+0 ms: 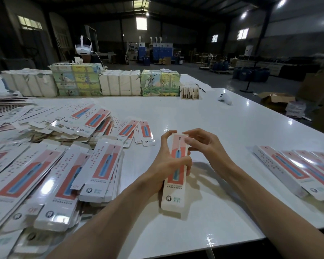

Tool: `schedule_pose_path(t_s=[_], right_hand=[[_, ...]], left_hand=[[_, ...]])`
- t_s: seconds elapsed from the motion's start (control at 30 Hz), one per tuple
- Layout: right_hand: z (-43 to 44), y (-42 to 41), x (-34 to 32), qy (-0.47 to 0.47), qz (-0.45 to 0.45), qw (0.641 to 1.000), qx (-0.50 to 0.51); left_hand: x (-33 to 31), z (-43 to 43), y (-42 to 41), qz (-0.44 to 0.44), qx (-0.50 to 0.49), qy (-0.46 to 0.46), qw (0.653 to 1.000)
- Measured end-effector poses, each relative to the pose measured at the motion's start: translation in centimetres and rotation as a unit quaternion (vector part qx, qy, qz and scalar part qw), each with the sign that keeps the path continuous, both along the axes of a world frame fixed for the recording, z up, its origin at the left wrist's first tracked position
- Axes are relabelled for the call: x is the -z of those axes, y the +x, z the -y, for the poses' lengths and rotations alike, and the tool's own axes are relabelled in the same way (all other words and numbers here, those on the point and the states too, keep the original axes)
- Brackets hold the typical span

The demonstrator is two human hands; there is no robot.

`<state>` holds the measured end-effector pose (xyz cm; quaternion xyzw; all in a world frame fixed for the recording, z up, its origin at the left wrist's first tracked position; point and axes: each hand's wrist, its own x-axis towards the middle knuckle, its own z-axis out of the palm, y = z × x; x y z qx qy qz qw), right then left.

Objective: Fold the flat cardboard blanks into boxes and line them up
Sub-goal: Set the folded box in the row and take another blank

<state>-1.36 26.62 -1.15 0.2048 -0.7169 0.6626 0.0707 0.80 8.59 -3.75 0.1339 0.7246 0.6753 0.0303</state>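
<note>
Low over the white table [213, 113], a person is shaping a long box [173, 191]. The left hand [168, 165] is gripping it round the middle, fingers curled about its sides. The right hand [204, 144] is pinching the flap at its far end between thumb and fingertips. The step in hand is probably closing that end. The next move is likely calling for a clean tuck, then a place beside the row of finished boxes [297, 171] on the right. Flat blanks [64, 165] are lying heaped on the left, and wrapped bundles [116, 83] are standing along the far edge.
</note>
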Motion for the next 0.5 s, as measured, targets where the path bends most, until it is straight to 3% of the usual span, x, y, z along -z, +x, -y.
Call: schedule_pose_path(t_s=[0.17,0.27,0.4,0.5], right_hand=[[0.4,0.1,0.3,0.024,-0.005,1.000,0.014],[0.9,0.3,0.5,0.055,-0.040,0.996,0.060],[1.0,0.4,0.6,0.206,-0.153,0.954,0.155],[1.3,1.1,0.4,0.278,-0.131,0.945,0.109]], left_hand=[[-0.3,-0.3,0.0,0.030,-0.014,0.013,0.999],[-0.6,-0.2,0.1,0.112,0.016,0.112,0.987],[-0.9,-0.3,0.2,0.132,0.041,0.205,0.969],[-1.3,-0.5,0.5,0.121,0.090,0.259,0.954]])
